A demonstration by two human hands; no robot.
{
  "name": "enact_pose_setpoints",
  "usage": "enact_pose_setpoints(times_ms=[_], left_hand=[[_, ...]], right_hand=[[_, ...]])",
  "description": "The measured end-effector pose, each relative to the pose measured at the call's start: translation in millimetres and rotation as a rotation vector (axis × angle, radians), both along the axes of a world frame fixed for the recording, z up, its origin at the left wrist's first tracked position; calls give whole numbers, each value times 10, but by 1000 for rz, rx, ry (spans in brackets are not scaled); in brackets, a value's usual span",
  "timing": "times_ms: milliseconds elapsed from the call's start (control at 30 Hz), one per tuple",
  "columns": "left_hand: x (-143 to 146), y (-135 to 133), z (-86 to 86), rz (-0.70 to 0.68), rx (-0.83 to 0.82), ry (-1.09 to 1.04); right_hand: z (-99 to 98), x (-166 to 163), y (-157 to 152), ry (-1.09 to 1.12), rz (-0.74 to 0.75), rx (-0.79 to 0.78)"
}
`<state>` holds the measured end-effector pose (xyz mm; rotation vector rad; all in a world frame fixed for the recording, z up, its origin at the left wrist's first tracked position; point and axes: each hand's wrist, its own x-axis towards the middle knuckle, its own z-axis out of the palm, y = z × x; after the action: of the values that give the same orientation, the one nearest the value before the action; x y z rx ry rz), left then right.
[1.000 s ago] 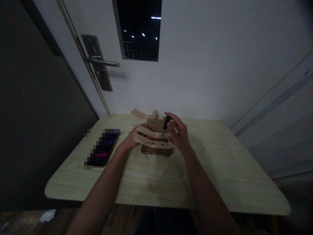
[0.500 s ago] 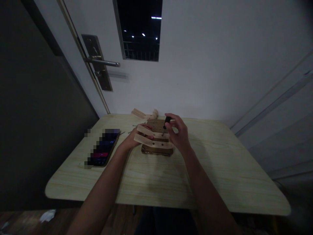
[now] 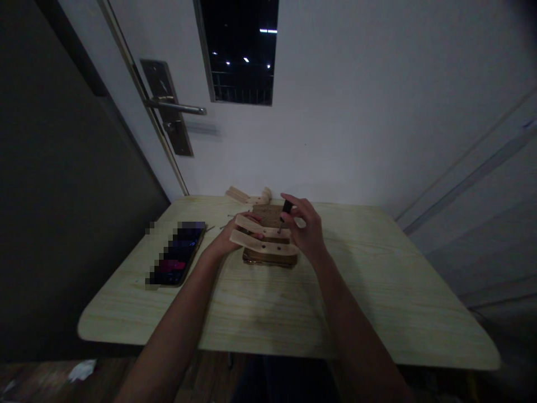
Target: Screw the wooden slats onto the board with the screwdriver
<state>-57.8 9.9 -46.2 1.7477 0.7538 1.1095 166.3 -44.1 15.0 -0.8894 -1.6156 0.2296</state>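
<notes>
My right hand [image 3: 308,226] pinches the black handle of a short screwdriver [image 3: 287,207], its shaft pointing down at a hole in the farther curved wooden strip [image 3: 249,224]. A nearer wooden strip [image 3: 262,244] with two dark holes lies alongside. Both strips rest on a brown block that looks like cardboard [image 3: 268,258]. My left hand [image 3: 232,232] is closed around the left part of the farther strip, with some fingers hidden beneath it.
More wooden pieces [image 3: 249,197] lie at the table's far edge. Several thin metal screws or nails [image 3: 211,228] are left of the block. A phone [image 3: 178,254] lies on the left of the table [image 3: 377,291]. Behind stands a white door with a handle [image 3: 180,107].
My right fingers have shifted slightly on the screwdriver handle, with the index finger straighter. The strips, block and left hand stay in place.
</notes>
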Motion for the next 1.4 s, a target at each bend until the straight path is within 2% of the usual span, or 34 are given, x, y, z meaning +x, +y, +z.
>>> enact_pose_setpoints(times_ms=[233,400,567,833,933,1167,1400], left_hand=[[18,-38,89,13,-44,29],[35,-74,151,21,-61,60],[39,-91,188,26,25,72],[37,-101,194,19,-75,59],[36,-99,193,47,-53,63],[34,-103,195,52,-36,72],[19,-108,191,40,-38,88]], right_hand=[[1,21,-20,51,144,-50],[6,-3,-25,75,87,-54],[9,-1,-28,82,26,-97],[-20,18,-7,101,189,-129],[-10,9,-7,97,172,-128],[13,-1,-27,128,28,-129],[18,-17,-39,112,128,-92]])
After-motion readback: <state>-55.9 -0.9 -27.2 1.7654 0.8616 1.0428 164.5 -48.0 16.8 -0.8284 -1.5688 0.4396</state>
